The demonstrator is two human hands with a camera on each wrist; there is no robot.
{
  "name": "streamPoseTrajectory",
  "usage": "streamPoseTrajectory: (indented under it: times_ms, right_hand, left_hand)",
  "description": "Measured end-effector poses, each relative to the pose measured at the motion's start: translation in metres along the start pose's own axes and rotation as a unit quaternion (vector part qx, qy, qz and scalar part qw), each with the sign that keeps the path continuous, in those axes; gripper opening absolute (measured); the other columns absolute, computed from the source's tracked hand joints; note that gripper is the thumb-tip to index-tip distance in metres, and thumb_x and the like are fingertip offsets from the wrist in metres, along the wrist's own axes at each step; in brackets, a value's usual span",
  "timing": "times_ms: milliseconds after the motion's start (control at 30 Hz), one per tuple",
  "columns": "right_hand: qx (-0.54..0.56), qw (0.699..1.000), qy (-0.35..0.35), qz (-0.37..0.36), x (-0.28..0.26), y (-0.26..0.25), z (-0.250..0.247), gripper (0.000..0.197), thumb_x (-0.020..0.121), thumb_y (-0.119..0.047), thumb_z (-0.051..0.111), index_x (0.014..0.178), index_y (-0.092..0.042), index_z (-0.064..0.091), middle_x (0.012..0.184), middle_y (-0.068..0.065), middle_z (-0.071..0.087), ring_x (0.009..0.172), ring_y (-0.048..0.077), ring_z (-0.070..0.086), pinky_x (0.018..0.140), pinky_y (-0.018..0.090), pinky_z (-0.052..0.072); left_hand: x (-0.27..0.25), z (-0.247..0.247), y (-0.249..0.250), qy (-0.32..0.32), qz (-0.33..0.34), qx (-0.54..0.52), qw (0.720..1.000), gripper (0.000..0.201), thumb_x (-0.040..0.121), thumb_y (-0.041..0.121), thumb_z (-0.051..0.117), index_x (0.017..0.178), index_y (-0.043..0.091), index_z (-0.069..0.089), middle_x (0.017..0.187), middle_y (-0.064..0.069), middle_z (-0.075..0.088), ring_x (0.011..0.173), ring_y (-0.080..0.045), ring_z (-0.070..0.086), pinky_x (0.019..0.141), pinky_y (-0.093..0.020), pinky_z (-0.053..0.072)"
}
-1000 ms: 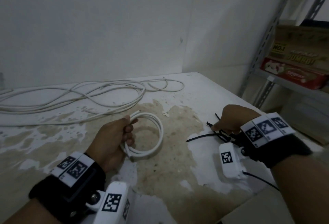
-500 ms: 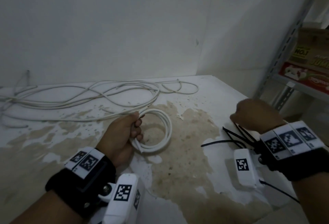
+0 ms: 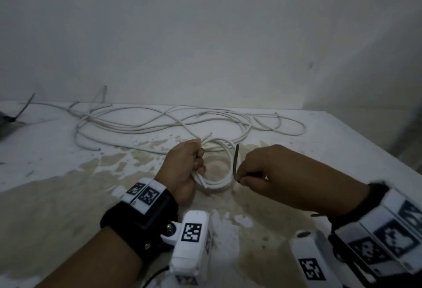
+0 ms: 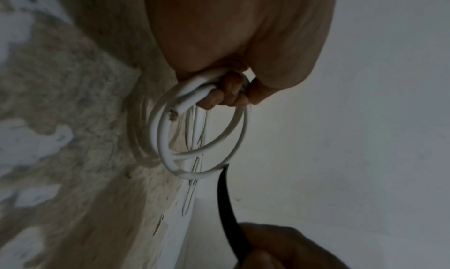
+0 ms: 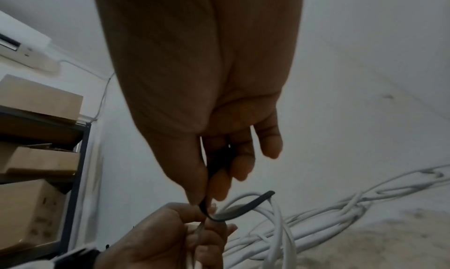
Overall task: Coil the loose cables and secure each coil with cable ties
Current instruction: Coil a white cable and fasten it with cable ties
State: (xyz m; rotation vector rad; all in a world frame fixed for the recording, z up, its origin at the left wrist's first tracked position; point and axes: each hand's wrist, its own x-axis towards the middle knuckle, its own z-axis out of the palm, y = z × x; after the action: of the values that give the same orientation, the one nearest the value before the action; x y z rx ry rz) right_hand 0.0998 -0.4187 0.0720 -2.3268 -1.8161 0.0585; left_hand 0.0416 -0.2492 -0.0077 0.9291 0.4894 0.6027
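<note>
bare table (image 3: 342, 150) lies open right of the hands; loose cables (image 3: 159, 123) sprawl across the back.

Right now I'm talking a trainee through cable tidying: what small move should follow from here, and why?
Probably thread the black cable tie through the white coil. The left hand grips the coil's gathered turns, the right hand pinches the tie beside its far side, and no tie wraps the coil yet.

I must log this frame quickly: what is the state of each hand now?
Left hand: closed, gripping the white cable coil.
Right hand: closed, pinching a black cable tie.
</note>
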Motion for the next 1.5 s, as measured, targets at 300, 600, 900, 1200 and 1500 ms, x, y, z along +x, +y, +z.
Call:
streamPoseTrajectory:
  times_ms: [300, 600, 900, 1200, 1500]
  right_hand:
    - [-0.002, 0.999, -0.015, -0.037, 0.020, -0.003, 0.008, 0.021, 0.093, -0.019, 0.051, 0.093, -0.011, 0.070, 0.086, -0.008, 0.065, 0.079, 0.005, 0.056, 0.075, 0.017, 0.042]
    - [-0.158, 0.983, 0.023, -0.087, 0.068, -0.003, 0.023, 0.015, 0.090, -0.014, 0.058, 0.100, -0.018, 0.069, 0.094, 0.007, 0.056, 0.078, 0.027, 0.059, 0.056, 0.027, 0.033]
    - [0.201, 0.951, 0.223, 0.070, 0.077, -0.002, 0.038, 0.039, 0.081, -0.009, 0.067, 0.111, -0.026, 0.051, 0.083, -0.010, 0.057, 0.069, -0.002, 0.052, 0.062, 0.004, 0.037]
    - [0.332, 0.892, 0.294, 0.085, 0.085, -0.007, 0.060, 0.010, 0.082, -0.019, 0.071, 0.087, -0.027, 0.068, 0.073, -0.013, 0.065, 0.073, 0.000, 0.061, 0.063, 0.007, 0.043]
    - [0.417, 0.827, 0.365, 0.091, 0.075, -0.011, 0.063, 0.017, 0.084, -0.011, 0.067, 0.092, -0.026, 0.067, 0.083, -0.011, 0.069, 0.076, 0.002, 0.065, 0.070, 0.010, 0.049]
  left_hand:
    - [0.007, -0.009, 0.001, 0.028, -0.022, 0.022, 0.999, 0.024, 0.099, 0.014, 0.045, 0.076, 0.011, 0.046, 0.061, -0.001, 0.037, 0.039, -0.008, 0.028, 0.037, -0.020, 0.029]
    - [-0.003, -0.003, 0.006, -0.067, -0.085, -0.011, 0.994, 0.025, 0.097, 0.011, 0.040, 0.074, 0.010, 0.047, 0.055, 0.000, 0.038, 0.037, -0.007, 0.026, 0.038, -0.018, 0.024]
    - [0.003, -0.009, 0.013, -0.055, -0.026, -0.001, 0.998, 0.011, 0.097, 0.010, 0.041, 0.087, 0.011, 0.046, 0.056, 0.001, 0.040, 0.037, -0.006, 0.028, 0.038, -0.018, 0.027]
    - [0.002, -0.009, 0.021, 0.006, 0.079, 0.217, 0.973, 0.002, 0.093, 0.013, 0.053, 0.094, 0.015, 0.052, 0.072, -0.004, 0.054, 0.046, -0.015, 0.036, 0.045, -0.024, 0.031]
    - [-0.003, -0.008, 0.022, 0.019, 0.145, 0.286, 0.947, 0.014, 0.092, 0.017, 0.057, 0.103, 0.026, 0.057, 0.073, -0.003, 0.057, 0.044, -0.010, 0.041, 0.047, -0.025, 0.035]
